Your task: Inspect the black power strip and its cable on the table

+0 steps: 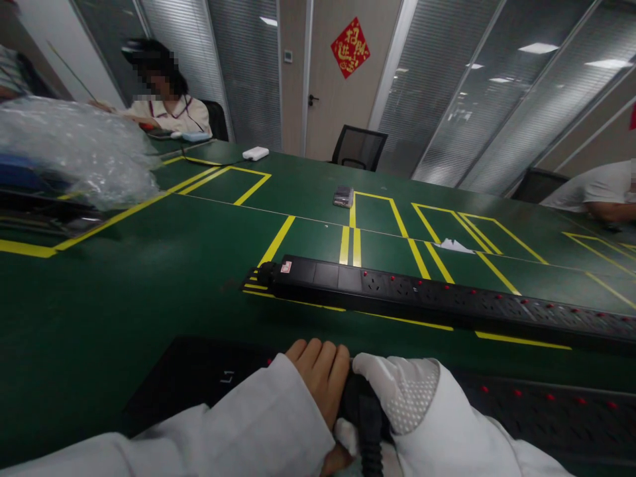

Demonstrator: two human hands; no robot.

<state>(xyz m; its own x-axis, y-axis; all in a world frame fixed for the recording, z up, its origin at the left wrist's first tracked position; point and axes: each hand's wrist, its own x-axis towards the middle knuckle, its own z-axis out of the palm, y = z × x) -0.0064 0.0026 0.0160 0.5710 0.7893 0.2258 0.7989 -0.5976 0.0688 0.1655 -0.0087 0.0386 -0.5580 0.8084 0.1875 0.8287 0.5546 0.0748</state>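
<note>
A long black power strip (199,371) marked L1 lies closest to me, partly covered by my sleeves. My bare left hand (322,374) wraps over it, fingers together on its far side and thumb low on the near side. Right beside it, my white-gloved right hand (400,391), with a dotted grip patch, closes round a black plug (366,404) with a ribbed cable end. The plug is against the strip; whether its pins sit in a socket is hidden. Beyond my hands, a second black power strip (447,298) with red lights or switches lies inside yellow tape lines.
Clear plastic wrap (74,149) covers things at the left of the green table (173,285). Farther off are a dark small packet (342,197), crumpled white paper (453,246) and a white box-like device (255,154). People sit at the far left and right; an office chair (358,147) stands behind.
</note>
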